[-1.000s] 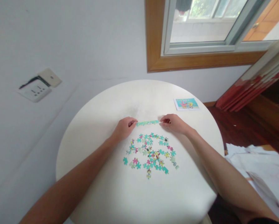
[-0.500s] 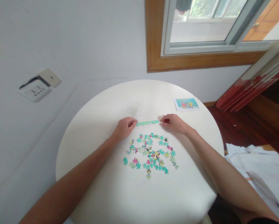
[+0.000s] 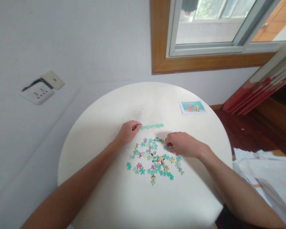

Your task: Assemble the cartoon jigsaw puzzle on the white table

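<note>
A narrow strip of joined jigsaw pieces [image 3: 152,126], mostly teal and pale green, lies on the white table. My left hand [image 3: 130,131] is closed in a pinch at the strip's left end. Below the strip, loose jigsaw pieces [image 3: 153,155] in teal, pink, yellow and pale green are spread out. My right hand [image 3: 182,144] is over the upper right of these pieces, fingers curled down among them. Its fingertips are partly hidden, so what they pinch cannot be made out.
A picture card [image 3: 193,107] with cartoon figures lies at the table's far right. The round white table [image 3: 104,108] stands against a wall with a socket [image 3: 39,92] and a window [image 3: 205,31]. White papers [image 3: 264,175] are piled at the right, below a red curtain [image 3: 248,95].
My right hand has left the strip's right end and moved down towards me, over the loose pieces. My left hand has stayed at the strip's left end.
</note>
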### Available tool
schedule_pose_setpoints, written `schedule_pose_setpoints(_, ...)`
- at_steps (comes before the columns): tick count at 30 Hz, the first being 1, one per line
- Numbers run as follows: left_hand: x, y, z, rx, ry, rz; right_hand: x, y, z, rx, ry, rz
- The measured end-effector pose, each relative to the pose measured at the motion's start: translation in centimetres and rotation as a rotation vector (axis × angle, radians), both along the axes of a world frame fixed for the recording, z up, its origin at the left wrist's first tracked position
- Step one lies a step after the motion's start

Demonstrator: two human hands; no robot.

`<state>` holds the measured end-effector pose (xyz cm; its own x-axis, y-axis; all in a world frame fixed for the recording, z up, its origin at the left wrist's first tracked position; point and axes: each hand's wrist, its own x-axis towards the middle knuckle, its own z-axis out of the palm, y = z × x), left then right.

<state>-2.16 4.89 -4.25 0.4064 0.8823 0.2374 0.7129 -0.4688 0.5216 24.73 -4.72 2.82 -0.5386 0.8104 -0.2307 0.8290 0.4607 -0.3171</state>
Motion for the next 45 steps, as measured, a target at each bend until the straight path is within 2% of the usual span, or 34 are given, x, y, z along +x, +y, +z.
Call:
schedule_pose_setpoints(10,0.1,-0.1,0.2,-0.008,-0.009,0.004,-0.9,-0.2,-0.6,0.04,-0.173,-0.011)
schedule_pose_setpoints(18,0.1,-0.1,0.3,-0.009,0.007,0.01,-0.8,-0.5,-0.7,0.046,-0.137,0.004)
schedule_pose_setpoints(25,0.0,-0.1,0.1,-0.003,-0.004,0.004,1.4,-0.2,-0.1,0.05,-0.077,-0.107)
schedule_pose_setpoints(29,0.0,-0.1,0.1,-0.008,-0.004,-0.003,0.9,-0.3,0.1,0.023,-0.11,-0.078)
schedule_pose_setpoints(37,-0.1,0.0,0.0,-0.002,0.003,-0.001,0.0,-0.2,-0.2,0.052,-0.211,-0.104)
schedule_pose_setpoints(45,0.0,0.0,0.1,-0.001,0.0,0.001,-0.4,-0.3,-0.5,0.073,-0.193,-0.127)
